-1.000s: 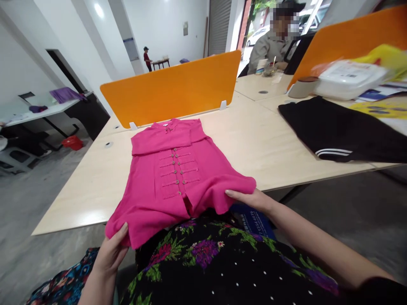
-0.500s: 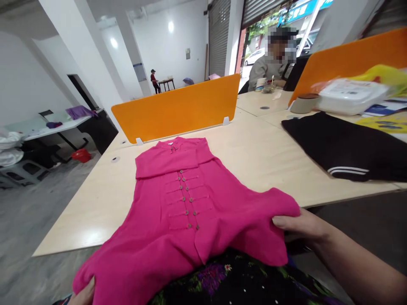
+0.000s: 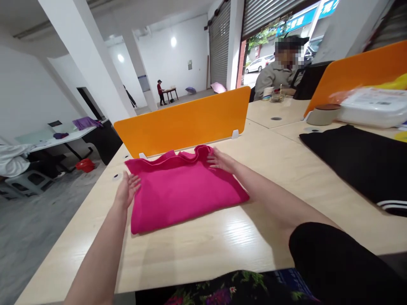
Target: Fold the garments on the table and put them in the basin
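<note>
A bright pink shirt point(image 3: 187, 192) lies folded over on the wooden table point(image 3: 197, 245), its lower half turned up toward the far side. The far edge is wavy and slightly raised, and the buttoned front is hidden inside the fold. Fingers spread, my left hand point(image 3: 128, 187) is at the shirt's left edge. My right hand point(image 3: 221, 161) rests at the far right corner with its fingers stretched out over the cloth.
An orange divider point(image 3: 184, 125) stands just behind the shirt. To the right lies a folded black garment point(image 3: 359, 165), with a brown-topped roll point(image 3: 324, 114) and a white plastic box point(image 3: 372, 106) beyond. A person point(image 3: 276, 74) sits across the table.
The shirt's lower part has been folded away from me over its front, covering the buttons. Both hands have moved forward from the hem, let go, and their fingers are now spread.
</note>
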{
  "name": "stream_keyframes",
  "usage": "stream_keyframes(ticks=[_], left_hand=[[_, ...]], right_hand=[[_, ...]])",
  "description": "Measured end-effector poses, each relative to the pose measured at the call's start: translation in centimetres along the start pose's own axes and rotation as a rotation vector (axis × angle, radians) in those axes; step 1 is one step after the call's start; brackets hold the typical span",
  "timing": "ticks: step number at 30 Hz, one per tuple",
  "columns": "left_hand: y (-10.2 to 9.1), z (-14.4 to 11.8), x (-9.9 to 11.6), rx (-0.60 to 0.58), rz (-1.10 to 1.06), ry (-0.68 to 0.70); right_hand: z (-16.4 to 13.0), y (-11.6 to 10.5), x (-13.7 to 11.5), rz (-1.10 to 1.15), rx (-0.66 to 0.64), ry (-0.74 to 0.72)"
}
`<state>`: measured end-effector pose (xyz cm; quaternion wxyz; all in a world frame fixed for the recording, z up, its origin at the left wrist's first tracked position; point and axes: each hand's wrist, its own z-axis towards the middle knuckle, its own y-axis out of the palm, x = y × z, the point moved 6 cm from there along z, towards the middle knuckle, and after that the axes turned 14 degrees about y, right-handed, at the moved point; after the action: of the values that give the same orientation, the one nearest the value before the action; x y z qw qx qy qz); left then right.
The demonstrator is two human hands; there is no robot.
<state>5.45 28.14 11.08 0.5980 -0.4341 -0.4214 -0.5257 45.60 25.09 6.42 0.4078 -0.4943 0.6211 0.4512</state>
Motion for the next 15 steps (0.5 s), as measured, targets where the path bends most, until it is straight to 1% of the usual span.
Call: stream_keyframes(ticks=[1,2,4,5,6,7,9,10,11,12,14,15], left_hand=[[-0.6,-0.2,-1.4,-0.008,0.204,0.025],[-1.3,-0.9,-2.6,-0.013,0.372,0.056],[-2.3,-3.2,-4.3,-0.05,0.606,0.148],[-2.6,-4.5,-4.9,-0.081,0.686,0.191],[-2.7,-5.7,-5.4,-0.113,0.762,0.227],[-2.6,-6.9,-5.8,-0.154,0.856,0.264],[-1.9,-8.5,-6.2,-0.209,1.03,0.302],[-1.5,-8.9,-6.4,-0.208,1.08,0.294],[-1.1,-9.0,-6.4,-0.195,1.113,0.285],[-0.7,-9.1,-6.4,-0.177,1.129,0.279],[-0.4,-9.1,-6.3,-0.16,1.12,0.279],[-0.6,-9.3,-6.3,-0.17,1.101,0.29]], right_hand=[[0.8,-0.8,1.3,-0.045,0.081,0.012],[0.9,-1.5,2.5,-0.093,0.155,-0.008],[-0.5,-2.4,4.0,-0.236,0.253,-0.131],[-1.7,-2.3,4.4,-0.351,0.26,-0.208],[-3.2,-1.8,4.7,-0.498,0.23,-0.275],[-4.6,-1.0,5.1,-0.668,0.171,-0.325],[-7.1,1.1,6.1,-1.018,0.02,-0.373],[-8.0,2.0,6.5,-1.168,-0.022,-0.381],[-8.6,2.8,6.7,-1.292,-0.025,-0.393],[-9.0,3.4,6.8,-1.392,0.009,-0.409],[-9.5,4.5,7.0,-1.532,0.1,-0.435],[-9.9,4.9,7.2,-1.577,0.122,-0.44]])
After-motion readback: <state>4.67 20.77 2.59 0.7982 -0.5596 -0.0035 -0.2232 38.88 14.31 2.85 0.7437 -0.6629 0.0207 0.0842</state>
